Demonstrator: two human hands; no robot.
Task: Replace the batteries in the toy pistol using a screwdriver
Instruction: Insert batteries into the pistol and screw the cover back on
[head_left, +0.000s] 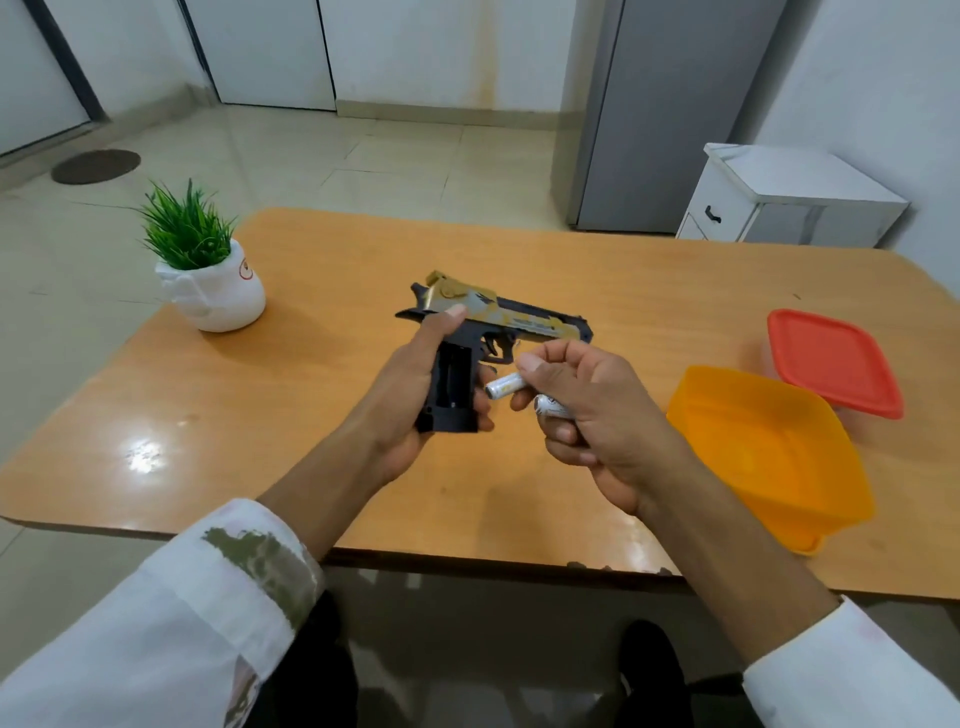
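Note:
My left hand (410, 395) grips the black and gold toy pistol (498, 317) by its handle, above the middle of the table. The battery compartment (453, 387) in the grip is open and faces me, and it looks empty. My right hand (587, 415) holds two white batteries: one battery (503, 386) is pinched between thumb and forefinger, its tip close to the grip's right side. The second battery (549, 407) is tucked under the fingers. No screwdriver or compartment cover is in view.
An orange plastic tub (769, 452) stands at the table's right front, with a red-lidded container (831, 358) behind it. A white pot with a green plant (208, 275) sits at the far left. The wooden table (260, 415) ends near my lap.

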